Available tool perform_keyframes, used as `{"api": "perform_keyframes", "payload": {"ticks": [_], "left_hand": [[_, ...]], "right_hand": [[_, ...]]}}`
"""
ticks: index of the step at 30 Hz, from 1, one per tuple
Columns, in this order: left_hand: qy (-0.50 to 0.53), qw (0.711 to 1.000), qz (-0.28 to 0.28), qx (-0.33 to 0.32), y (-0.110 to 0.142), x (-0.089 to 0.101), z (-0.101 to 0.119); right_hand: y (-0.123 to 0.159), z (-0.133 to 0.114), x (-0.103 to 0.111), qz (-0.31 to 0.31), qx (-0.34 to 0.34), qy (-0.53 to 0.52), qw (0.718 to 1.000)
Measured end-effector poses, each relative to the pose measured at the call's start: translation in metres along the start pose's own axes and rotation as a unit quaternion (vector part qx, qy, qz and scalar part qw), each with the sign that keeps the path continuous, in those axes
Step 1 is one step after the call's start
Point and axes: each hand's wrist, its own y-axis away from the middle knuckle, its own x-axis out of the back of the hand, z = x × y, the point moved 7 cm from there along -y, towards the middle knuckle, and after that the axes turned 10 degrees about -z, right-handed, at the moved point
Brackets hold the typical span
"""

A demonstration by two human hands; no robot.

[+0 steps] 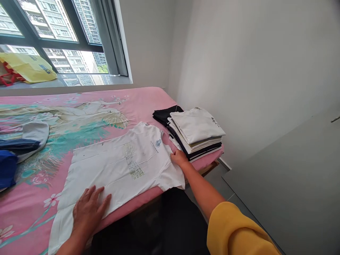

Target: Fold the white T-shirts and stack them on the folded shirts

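Observation:
A white T-shirt [119, 166] with a small chest logo and a green print lies spread flat on the pink bedsheet [138, 102]. My left hand [89, 209] rests flat on its lower hem, fingers stretched out, holding nothing. My right hand [179, 158] reaches out of a yellow sleeve and touches the shirt's sleeve edge, close to a stack of folded shirts [195, 136]. Its fingers look curled down on the cloth; I cannot make out whether they pinch it.
The folded stack sits at the bed's right corner, partly over a black garment [164, 114]. Blue and grey clothes [18, 148] lie at the left. A yellow bag [29, 67] stands on the window sill. A grey wall and floor are to the right.

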Motion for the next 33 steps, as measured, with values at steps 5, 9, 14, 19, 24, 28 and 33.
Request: {"api": "perform_keyframes", "payload": {"ticks": [5,9,14,19,24,28,33], "left_hand": [[-0.064,0.998,0.0,0.014,0.003,-0.013,0.012],[-0.067,0.998,0.003,0.01,0.006,-0.015,0.007],[-0.07,0.998,-0.002,0.009,0.008,-0.014,0.013],[-0.094,0.993,-0.075,0.005,0.018,-0.014,-0.012],[-0.089,0.988,-0.06,0.107,0.04,0.002,-0.089],[-0.064,0.98,-0.043,0.186,0.056,0.019,-0.118],[0.049,0.953,-0.136,0.265,0.071,0.03,-0.113]], "right_hand": [[0.011,0.015,0.003,0.04,-0.022,0.014,0.999],[0.031,-0.002,0.004,0.081,0.008,0.084,0.993],[0.059,-0.067,-0.031,0.053,0.241,0.153,0.957],[0.043,-0.029,-0.056,-0.047,0.203,0.205,0.956],[0.032,0.013,-0.031,0.029,0.203,0.198,0.959],[0.067,0.027,-0.021,0.123,0.225,0.121,0.959],[0.101,0.046,-0.027,0.154,0.236,0.077,0.956]]}}
